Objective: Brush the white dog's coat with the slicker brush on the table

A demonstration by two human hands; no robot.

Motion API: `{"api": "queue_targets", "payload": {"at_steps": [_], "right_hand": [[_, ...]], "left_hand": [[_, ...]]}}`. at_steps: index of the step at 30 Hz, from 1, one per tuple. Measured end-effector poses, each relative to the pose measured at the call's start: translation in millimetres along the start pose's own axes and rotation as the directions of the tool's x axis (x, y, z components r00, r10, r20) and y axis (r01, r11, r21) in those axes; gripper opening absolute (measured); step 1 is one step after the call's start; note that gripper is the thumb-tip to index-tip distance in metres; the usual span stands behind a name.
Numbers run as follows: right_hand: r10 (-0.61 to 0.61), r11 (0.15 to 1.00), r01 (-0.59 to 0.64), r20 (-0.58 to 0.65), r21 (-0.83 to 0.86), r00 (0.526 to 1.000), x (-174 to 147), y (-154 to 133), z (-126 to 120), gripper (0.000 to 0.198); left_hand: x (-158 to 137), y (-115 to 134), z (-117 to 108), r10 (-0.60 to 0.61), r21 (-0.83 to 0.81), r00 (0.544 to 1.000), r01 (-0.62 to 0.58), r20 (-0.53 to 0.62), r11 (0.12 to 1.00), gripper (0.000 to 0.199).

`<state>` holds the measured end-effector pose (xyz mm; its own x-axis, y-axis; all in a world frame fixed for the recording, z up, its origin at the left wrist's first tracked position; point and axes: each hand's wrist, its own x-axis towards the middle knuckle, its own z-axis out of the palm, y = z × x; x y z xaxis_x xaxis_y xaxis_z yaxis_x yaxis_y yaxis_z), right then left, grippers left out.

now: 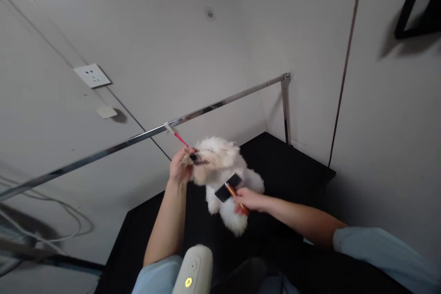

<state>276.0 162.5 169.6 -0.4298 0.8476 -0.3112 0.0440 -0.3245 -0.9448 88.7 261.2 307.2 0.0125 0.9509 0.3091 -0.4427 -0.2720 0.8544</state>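
Note:
A fluffy white dog (pixel 222 151) is on the black table (pixel 289 170), its muzzle turned to the left. My left hand (pixel 179 167) is closed around the hair at the side of its muzzle. In my right hand (pixel 250 200) is a slicker brush (pixel 228 187) with an orange-brown handle, my fingers wrapped round that handle. The brush's dark, flat head lies against the white coat at the dog's chest; its bristles are hidden. A pink cord (pixel 180 138) runs from near the dog's muzzle up to a pale loop on the metal bar.
A shiny metal bar (pixel 213 105) crosses above the table, with an upright post (pixel 285 110) at the right. White walls stand behind, with a socket (pixel 93 76). Cables (pixel 69 211) hang at left. A pale handheld-looking device (pixel 195 268) with a yellow light is at bottom centre.

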Motion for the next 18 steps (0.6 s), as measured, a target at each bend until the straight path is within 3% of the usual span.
{"api": "queue_targets", "payload": {"at_steps": [1, 3, 6, 8, 10, 11, 13, 15, 16, 18], "right_hand": [[0.026, 0.999, -0.025, 0.071, -0.024, 0.997, -2, 1, 2, 0.021], [-0.051, 0.997, 0.058, 0.136, -0.048, 0.989, -5, -2, 6, 0.017], [-0.219, 0.974, 0.216, -0.031, -0.068, 0.975, -5, -7, 8, 0.016], [-0.136, 0.988, 0.127, -0.102, -0.091, 0.985, -4, -3, 11, 0.020], [-0.005, 0.994, 0.001, -0.042, -0.106, 0.999, -3, 2, 14, 0.021], [-0.001, 0.994, 0.001, 0.001, -0.112, 1.000, -3, 3, 15, 0.021], [-0.136, 0.983, 0.137, 0.011, -0.123, 0.991, -3, -1, 15, 0.019], [-0.293, 0.949, 0.280, -0.078, -0.147, 0.953, -3, -6, 12, 0.018], [-0.309, 0.945, 0.288, -0.130, -0.155, 0.942, -2, -7, 10, 0.019], [-0.200, 0.974, 0.177, -0.170, -0.139, 0.965, -3, -4, 7, 0.021]], "left_hand": [[-4, -2, -3, 0.005, -0.007, 1.000, -0.005, -0.003, 1.000, 0.025], [-13, -8, -7, 0.004, -0.006, 1.000, -0.004, 0.002, 1.000, 0.028], [-25, -17, -11, -0.020, 0.015, 1.000, 0.020, 0.015, 1.000, 0.032], [-29, -20, -13, -0.019, 0.025, 1.000, 0.019, -0.003, 1.000, 0.035], [-30, -21, -14, -0.044, 0.057, 0.999, 0.044, 0.002, 0.997, 0.038], [-30, -21, -13, -0.059, 0.079, 0.998, 0.058, 0.018, 0.995, 0.039], [-31, -21, -11, -0.063, 0.112, 0.996, 0.055, 0.060, 0.992, 0.041], [-32, -20, -7, -0.033, 0.124, 0.995, 0.021, 0.098, 0.992, 0.041], [-32, -20, -5, -0.012, 0.124, 0.994, -0.001, 0.107, 0.992, 0.042], [-34, -21, -2, -0.009, 0.129, 0.993, -0.007, 0.119, 0.992, 0.043]]}}
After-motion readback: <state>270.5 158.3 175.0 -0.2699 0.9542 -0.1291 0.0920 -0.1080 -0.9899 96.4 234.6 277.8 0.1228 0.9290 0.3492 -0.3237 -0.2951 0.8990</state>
